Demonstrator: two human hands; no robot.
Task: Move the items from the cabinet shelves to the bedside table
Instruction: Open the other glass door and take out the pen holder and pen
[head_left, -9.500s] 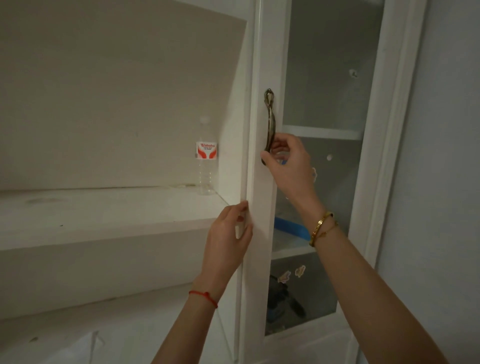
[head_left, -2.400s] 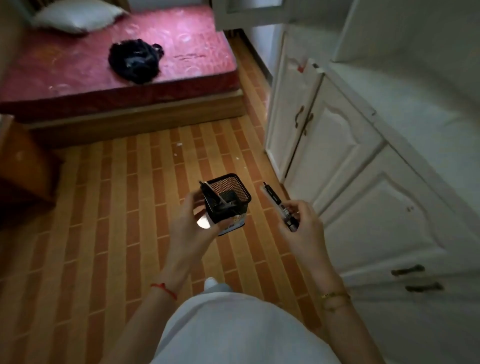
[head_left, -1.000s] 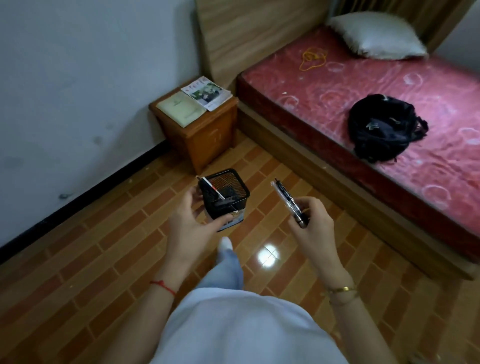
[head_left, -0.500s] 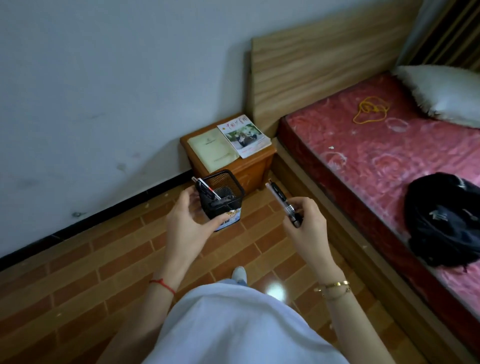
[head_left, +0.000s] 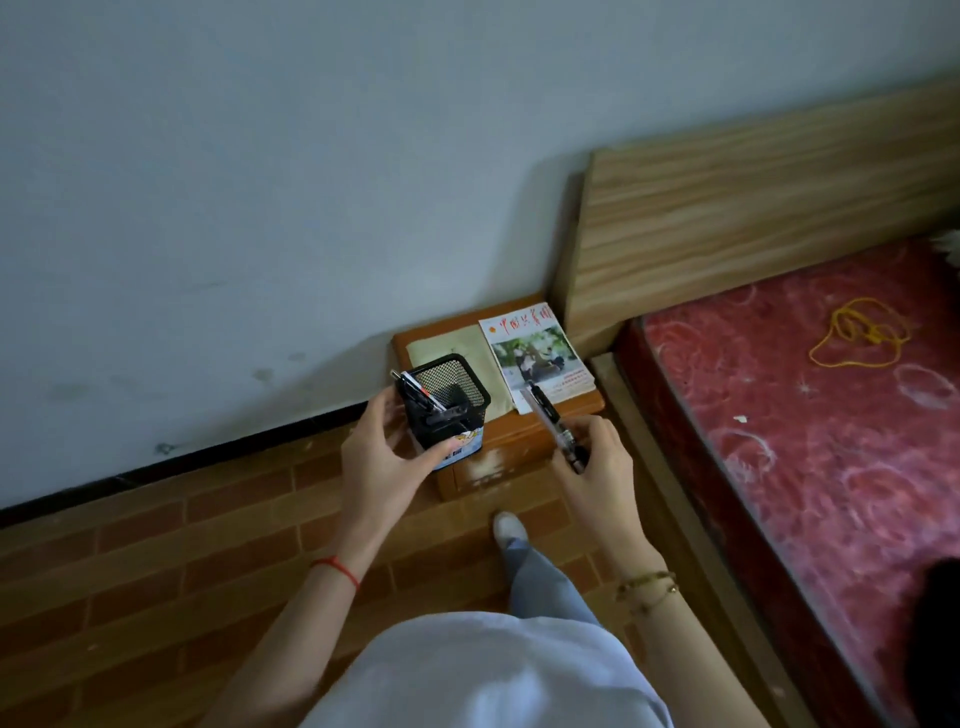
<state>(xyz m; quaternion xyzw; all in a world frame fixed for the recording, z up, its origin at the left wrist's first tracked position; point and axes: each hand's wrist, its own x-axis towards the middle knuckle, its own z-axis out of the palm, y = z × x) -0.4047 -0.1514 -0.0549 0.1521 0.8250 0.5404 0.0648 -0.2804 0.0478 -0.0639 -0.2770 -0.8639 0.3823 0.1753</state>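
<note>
My left hand (head_left: 382, 457) grips a black mesh pen holder (head_left: 451, 402) with pens standing in it, carried in the air just in front of the bedside table (head_left: 493, 452). My right hand (head_left: 597, 467) pinches a single pen (head_left: 553, 422) that points up and away over the table's front edge. The small wooden bedside table stands against the wall beside the bed. A magazine (head_left: 537, 358) and a pale green booklet (head_left: 452, 351) lie on its top.
The bed with a red mattress (head_left: 810, 415) and wooden headboard (head_left: 753, 197) fills the right side. A yellow cord (head_left: 857, 332) lies on the mattress. My foot (head_left: 509, 527) is on the brick-patterned floor (head_left: 156, 571) just before the table.
I have turned from the cabinet and walked toward the bedside table, which is now close. Both hands carry the pen holder and the pen as before.
</note>
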